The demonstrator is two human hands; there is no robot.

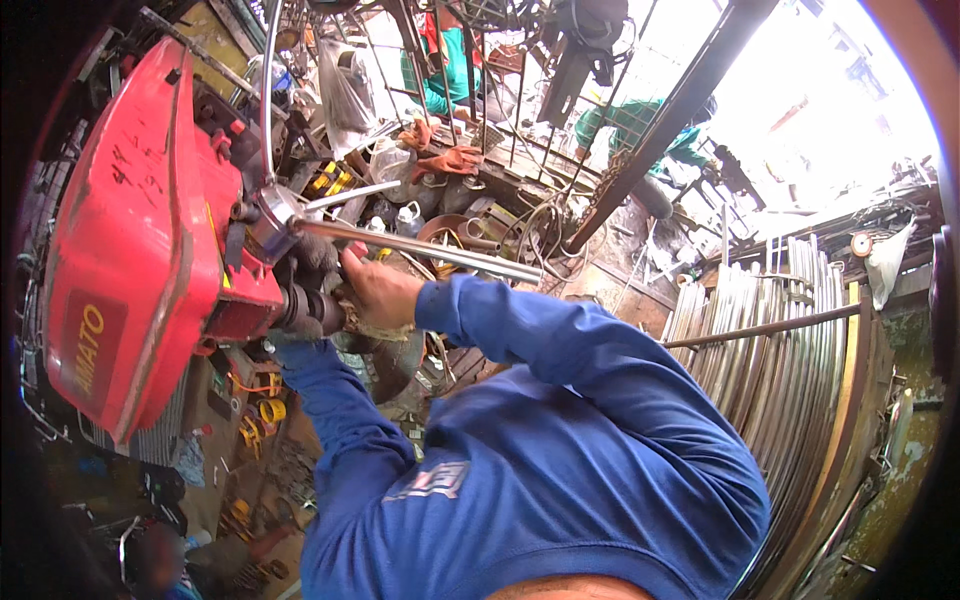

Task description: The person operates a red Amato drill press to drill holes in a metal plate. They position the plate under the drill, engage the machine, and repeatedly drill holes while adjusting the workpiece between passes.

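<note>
A red drill press (130,250) fills the left side, with a round metal hub (272,225) and long bright feed handles (430,250) reaching right. Below the hub sits its dark, ringed spindle end (298,308). My right hand (385,292), bare, is beside the spindle with its fingers curled; a small red bit shows at the fingertips, but what they hold is hidden. My left forearm (335,395) rises toward the spindle's underside. Dark grey, glove-like material (318,255) shows around there, and the fingers of my left hand cannot be told apart from the machine parts.
Metal tubes (770,340) stand bundled at the right behind a bar. Orange gloves (450,162) lie near a metal grille. Beyond it are people in green clothing (455,75). Yellow items (262,420) lie on a brown surface at lower left, near another person (165,565).
</note>
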